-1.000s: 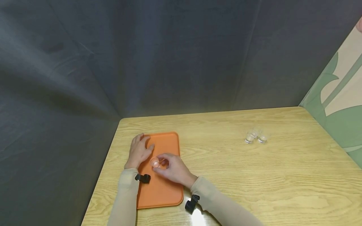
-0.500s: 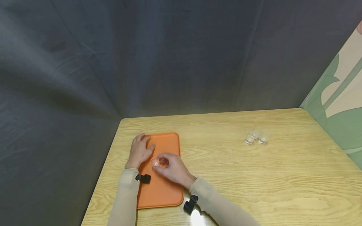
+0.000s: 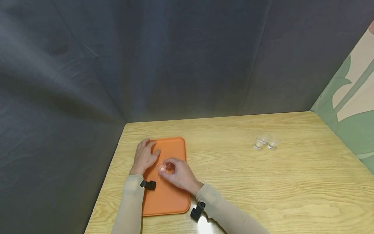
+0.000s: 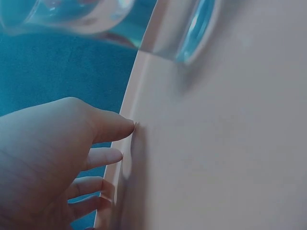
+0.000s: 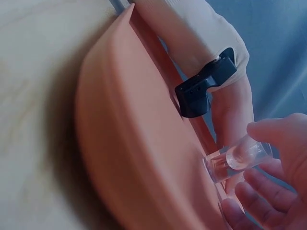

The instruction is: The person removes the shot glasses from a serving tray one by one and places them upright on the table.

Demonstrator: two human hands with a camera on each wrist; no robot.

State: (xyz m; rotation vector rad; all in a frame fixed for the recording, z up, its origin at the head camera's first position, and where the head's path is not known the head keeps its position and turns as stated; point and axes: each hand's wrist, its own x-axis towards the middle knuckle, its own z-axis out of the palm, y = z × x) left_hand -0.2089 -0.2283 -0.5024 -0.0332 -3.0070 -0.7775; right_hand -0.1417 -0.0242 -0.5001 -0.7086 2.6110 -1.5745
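Over the left half of the orange tray (image 3: 172, 198), my right hand (image 3: 179, 175) holds a small clear shot glass (image 3: 161, 166) between thumb and fingers. The right wrist view shows the glass (image 5: 237, 160) with its base right at the tray surface, the thumb on one side and curved fingers on the other. My left hand (image 3: 143, 157) rests at the tray's left rim with fingers spread. Up close in the left wrist view, that thumb and the fingertips touch the rim (image 4: 127, 103), and part of the glass (image 4: 192, 33) shows at the top.
Several more clear shot glasses (image 3: 263, 141) stand grouped on the wooden table (image 3: 263, 182) toward the back right. Dark cloth (image 3: 190, 58) hangs behind the table and along its left side. A wall with a green plant pattern (image 3: 355, 117) borders the right.
The shot glass in my right hand has shifted slightly to the right over the tray. My left hand stays at the rim.
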